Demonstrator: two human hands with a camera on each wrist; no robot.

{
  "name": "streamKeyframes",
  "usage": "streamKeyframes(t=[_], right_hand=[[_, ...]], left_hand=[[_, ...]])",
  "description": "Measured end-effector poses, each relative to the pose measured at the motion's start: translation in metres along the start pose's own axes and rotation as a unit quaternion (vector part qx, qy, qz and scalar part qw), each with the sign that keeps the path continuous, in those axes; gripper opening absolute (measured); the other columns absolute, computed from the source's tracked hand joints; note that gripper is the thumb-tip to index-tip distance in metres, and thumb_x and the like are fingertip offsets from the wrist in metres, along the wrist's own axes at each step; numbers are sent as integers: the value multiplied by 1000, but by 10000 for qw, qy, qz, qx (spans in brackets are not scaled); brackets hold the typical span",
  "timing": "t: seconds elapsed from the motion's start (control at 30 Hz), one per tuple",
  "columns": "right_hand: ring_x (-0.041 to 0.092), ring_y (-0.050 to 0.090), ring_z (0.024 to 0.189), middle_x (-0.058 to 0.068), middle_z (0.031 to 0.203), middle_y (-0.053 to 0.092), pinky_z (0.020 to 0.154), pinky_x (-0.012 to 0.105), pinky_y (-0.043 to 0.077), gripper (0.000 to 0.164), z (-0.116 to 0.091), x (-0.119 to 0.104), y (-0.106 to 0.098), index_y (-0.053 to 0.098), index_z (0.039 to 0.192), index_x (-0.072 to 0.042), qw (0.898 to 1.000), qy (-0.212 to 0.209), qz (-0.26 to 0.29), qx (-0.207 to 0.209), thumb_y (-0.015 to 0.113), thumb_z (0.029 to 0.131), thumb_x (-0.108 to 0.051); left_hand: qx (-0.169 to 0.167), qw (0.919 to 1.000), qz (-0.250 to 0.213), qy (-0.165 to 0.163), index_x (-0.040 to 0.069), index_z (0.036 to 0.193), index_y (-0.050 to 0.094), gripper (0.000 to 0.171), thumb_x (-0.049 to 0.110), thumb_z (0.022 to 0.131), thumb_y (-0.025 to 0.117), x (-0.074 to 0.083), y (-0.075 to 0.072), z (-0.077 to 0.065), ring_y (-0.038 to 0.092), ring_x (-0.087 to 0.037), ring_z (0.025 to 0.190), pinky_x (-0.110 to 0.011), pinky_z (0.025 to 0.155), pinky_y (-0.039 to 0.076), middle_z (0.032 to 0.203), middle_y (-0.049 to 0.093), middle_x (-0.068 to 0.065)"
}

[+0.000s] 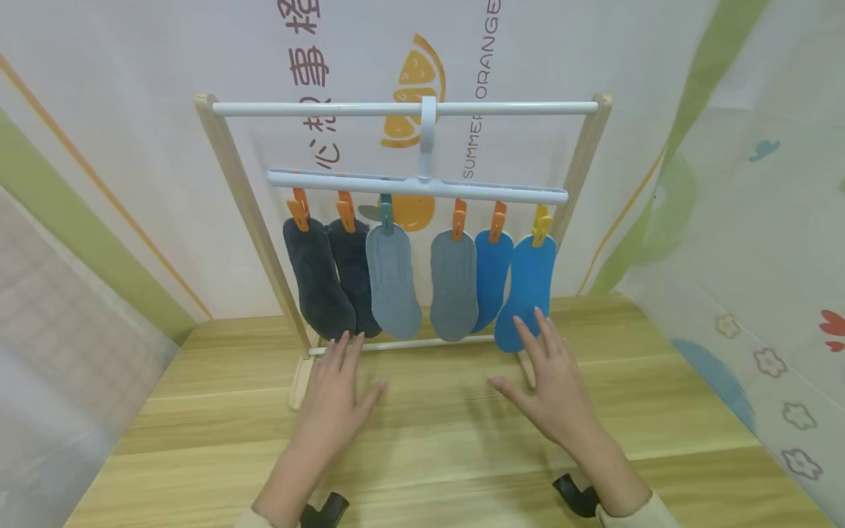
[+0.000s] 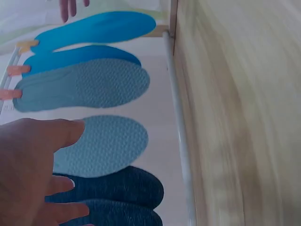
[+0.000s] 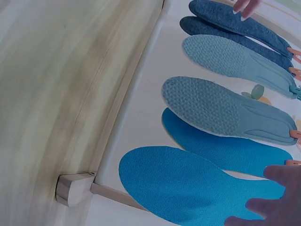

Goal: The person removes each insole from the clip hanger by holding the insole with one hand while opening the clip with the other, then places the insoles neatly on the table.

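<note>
Pairs of shoe insoles hang from a white hanger bar (image 1: 356, 182) by clothespins. Two dark navy insoles (image 1: 320, 282) are at the left, two grey-blue insoles (image 1: 394, 282) in the middle, and two bright blue insoles (image 1: 533, 271) at the right. My left hand (image 1: 330, 403) is low in front of the navy pair, fingers extended and thumb spread, holding nothing. My right hand (image 1: 557, 392) reaches up with spread fingers by the lower part of the front blue insole; whether the fingertips touch it I cannot tell. In the right wrist view, parts of the right hand (image 3: 277, 205) show beside that insole.
A wooden frame (image 1: 247, 213) with a white top rod (image 1: 317, 109) carries the hanger by its hook (image 1: 428, 128). Clothespins are orange, green and yellow (image 1: 541, 226). The frame stands on a wood-grain table (image 1: 422, 440), before a printed cloth (image 1: 528, 44).
</note>
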State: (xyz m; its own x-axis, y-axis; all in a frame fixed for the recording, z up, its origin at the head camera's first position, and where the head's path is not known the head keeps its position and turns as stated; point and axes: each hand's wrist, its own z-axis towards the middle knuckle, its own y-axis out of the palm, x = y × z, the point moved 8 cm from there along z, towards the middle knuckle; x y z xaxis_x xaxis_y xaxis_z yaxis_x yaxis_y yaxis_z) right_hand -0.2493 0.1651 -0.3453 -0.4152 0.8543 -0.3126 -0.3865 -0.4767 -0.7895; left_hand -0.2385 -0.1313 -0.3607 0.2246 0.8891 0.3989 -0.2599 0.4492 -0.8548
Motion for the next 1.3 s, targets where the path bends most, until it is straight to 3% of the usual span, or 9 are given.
streamKeyframes(t=[0.17, 0.27, 0.37, 0.5, 0.6, 0.77, 0.87, 1.0, 1.3], right_hand=[[45, 27, 140, 14, 159, 19, 103, 69, 32, 88, 6, 3, -2, 29, 151, -22, 9995, 92, 260, 131, 69, 80, -55], [47, 30, 138, 13, 159, 19, 100, 69, 36, 86, 10, 8, -3, 27, 151, -22, 9977, 275, 570, 236, 69, 82, -52], [45, 31, 138, 12, 159, 18, 99, 68, 38, 84, 14, 16, -3, 24, 152, -22, 9937, 541, 913, 346, 68, 85, -48], [41, 25, 142, 12, 159, 16, 103, 68, 33, 84, 20, 28, 1, 17, 154, -22, 9852, 931, 1386, 383, 64, 89, -47], [40, 22, 144, 12, 160, 15, 108, 67, 27, 84, 26, 37, 4, 11, 154, -20, 9748, 1238, 1817, 369, 60, 92, -47], [41, 22, 143, 11, 160, 13, 109, 67, 25, 80, 32, 52, 8, 6, 155, -18, 9527, 1751, 2458, 361, 50, 96, -48], [39, 20, 144, 8, 161, 11, 110, 67, 23, 76, 35, 57, 5, 5, 155, -22, 9448, 1880, 2661, 352, 47, 97, -49], [36, 19, 145, 4, 161, 10, 110, 65, 26, 70, 42, 59, -7, 5, 154, -26, 9379, 1680, 3006, 424, 45, 99, -43], [36, 21, 145, 4, 161, 15, 113, 62, 24, 61, 68, 51, -35, 13, 154, -23, 9449, 884, 3067, 730, 42, 101, -32]], left_hand=[[287, 9987, -296, -300, 8, 150, 28, 76, 37, 90, 65, -13, -12, 1, 24, -43, 141, -61, 112, 25, 155, 25, -19], [697, 9944, -561, -556, 9, 149, 30, 71, 35, 91, 63, -24, -22, 3, 28, -41, 140, -60, 110, 29, 155, 26, -18], [1161, 9850, -962, -844, 10, 149, 28, 70, 32, 92, 62, -38, -33, 4, 29, -39, 140, -59, 108, 32, 155, 26, -16], [1653, 9660, -1556, -1241, 12, 152, 19, 74, 30, 93, 60, -56, -40, 5, 24, -36, 142, -59, 110, 30, 156, 22, -14], [1727, 9533, -1924, -1561, 16, 154, 9, 82, 33, 92, 60, -69, -38, 8, 18, -35, 145, -60, 112, 26, 158, 16, -14], [1412, 9356, -2546, -1997, 21, 154, -3, 91, 41, 92, 59, -85, -25, 15, 11, -36, 147, -62, 114, 19, 161, 5, -11], [1443, 9319, -2713, -1926, 21, 155, -2, 91, 41, 91, 60, -87, -26, 19, 12, -34, 147, -61, 116, 17, 161, 7, -8], [1687, 9355, -2713, -1507, 20, 155, 3, 88, 39, 92, 60, -83, -41, 26, 15, -30, 147, -59, 116, 18, 161, 10, -3], [1936, 9368, -2802, -804, 19, 155, 7, 81, 35, 94, 58, -71, -77, 47, 16, -24, 147, -53, 119, 18, 160, 13, 1]])
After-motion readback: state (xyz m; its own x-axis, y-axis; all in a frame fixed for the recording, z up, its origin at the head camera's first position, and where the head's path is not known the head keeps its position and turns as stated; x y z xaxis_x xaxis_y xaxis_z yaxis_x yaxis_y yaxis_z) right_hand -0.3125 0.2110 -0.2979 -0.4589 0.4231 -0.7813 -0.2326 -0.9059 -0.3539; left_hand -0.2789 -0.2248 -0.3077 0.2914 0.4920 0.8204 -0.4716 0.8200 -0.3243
